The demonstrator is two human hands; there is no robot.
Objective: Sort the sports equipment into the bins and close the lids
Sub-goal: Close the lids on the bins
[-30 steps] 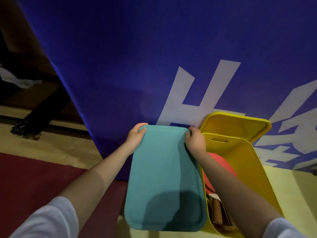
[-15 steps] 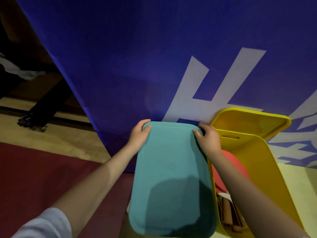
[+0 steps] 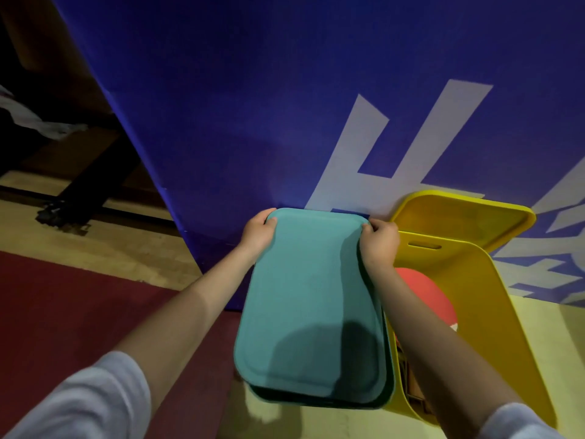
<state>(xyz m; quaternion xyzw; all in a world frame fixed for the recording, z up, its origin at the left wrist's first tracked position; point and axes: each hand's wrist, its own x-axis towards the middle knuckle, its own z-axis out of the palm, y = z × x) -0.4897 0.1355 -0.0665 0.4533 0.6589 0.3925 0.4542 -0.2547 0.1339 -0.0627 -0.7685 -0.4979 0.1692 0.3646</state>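
Both arms out fwd — left hand (image 3: 258, 232) & right hand (image 3: 380, 240) each gripping teal lid's (image 3: 311, 299) far corners.

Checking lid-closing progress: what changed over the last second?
The teal lid has come down toward the teal bin, whose rim now shows under its near and right edges. The left hand and right hand still grip its far corners. The yellow bin stays open, red paddle inside.

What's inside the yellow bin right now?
In the yellow bin, a red paddle shows, with brownish items lower down that I cannot identify. The right forearm and teal lid cover the rest.
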